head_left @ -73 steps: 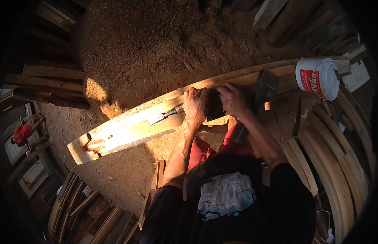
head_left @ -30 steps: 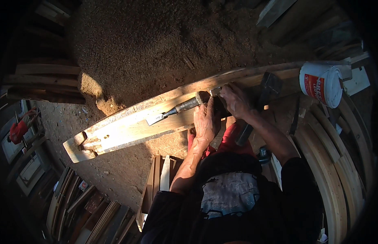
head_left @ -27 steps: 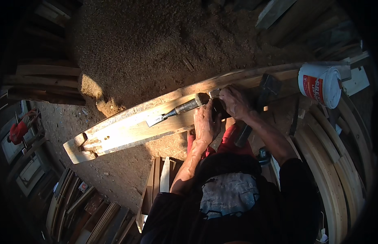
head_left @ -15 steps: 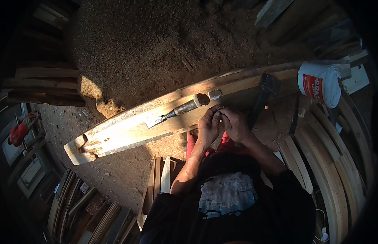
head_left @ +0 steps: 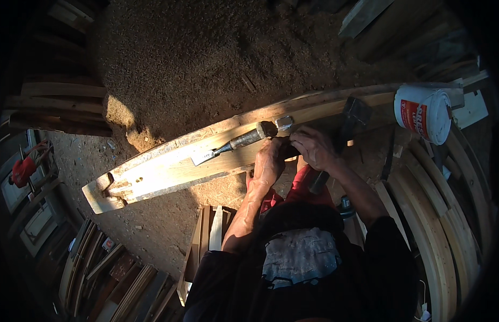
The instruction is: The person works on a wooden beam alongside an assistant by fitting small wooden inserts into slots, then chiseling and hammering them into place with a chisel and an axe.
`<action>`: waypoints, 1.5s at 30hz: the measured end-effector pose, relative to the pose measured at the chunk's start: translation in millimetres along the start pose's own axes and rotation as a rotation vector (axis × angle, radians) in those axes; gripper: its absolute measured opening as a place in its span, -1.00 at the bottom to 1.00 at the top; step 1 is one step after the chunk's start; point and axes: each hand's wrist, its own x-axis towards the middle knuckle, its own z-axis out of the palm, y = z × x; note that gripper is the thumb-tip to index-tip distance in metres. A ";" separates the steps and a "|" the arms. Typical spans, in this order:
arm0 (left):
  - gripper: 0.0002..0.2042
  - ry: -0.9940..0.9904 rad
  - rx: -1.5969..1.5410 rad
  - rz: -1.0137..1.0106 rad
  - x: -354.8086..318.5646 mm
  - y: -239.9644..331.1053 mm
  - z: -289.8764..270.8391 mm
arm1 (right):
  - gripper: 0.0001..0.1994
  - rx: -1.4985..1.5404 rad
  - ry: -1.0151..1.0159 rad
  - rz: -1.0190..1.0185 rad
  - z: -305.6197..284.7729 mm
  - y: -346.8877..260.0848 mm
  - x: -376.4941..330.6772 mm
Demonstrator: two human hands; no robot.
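Note:
My left hand (head_left: 270, 161) and my right hand (head_left: 315, 148) meet over the near edge of a long wooden plank (head_left: 158, 172). Fingers on both hands are curled and pressed together; whatever they pinch is too small and dark to make out. Just beyond my left hand, a wide-bladed chisel (head_left: 241, 141) with a worn handle rests on the plank, its metal blade toward the left. A small whitish block (head_left: 284, 123) lies beside the handle's end. A dark-headed hammer (head_left: 355, 111) lies to the right, its handle passing beneath my right forearm.
A white bucket (head_left: 433, 117) with a red label stands at the plank's right end. Curved timbers (head_left: 434, 231) are piled at right, and cut boards (head_left: 131, 292) at lower left. Sawdust (head_left: 174, 59) covers the ground beyond. A red tool (head_left: 24, 170) sits far left.
My left hand has shifted slightly left and down. My right hand has moved a little up and right, and more of the hammer's handle shows beneath that forearm.

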 end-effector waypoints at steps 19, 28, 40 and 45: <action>-0.77 0.229 0.316 0.126 -2.0 32.5 -30.0 | -0.84 -0.262 0.222 -0.246 8.4 32.0 23.7; -0.68 0.020 0.580 0.127 36.2 11.0 -29.0 | -0.84 -0.179 0.205 -0.251 9.8 37.1 24.6; -0.70 0.064 0.677 0.386 48.8 2.9 -25.3 | -0.52 -0.109 0.482 0.115 -11.2 8.6 -2.0; -0.70 0.068 0.646 0.451 52.5 1.2 -25.1 | -0.47 -0.330 0.850 0.566 -7.9 -1.1 -82.4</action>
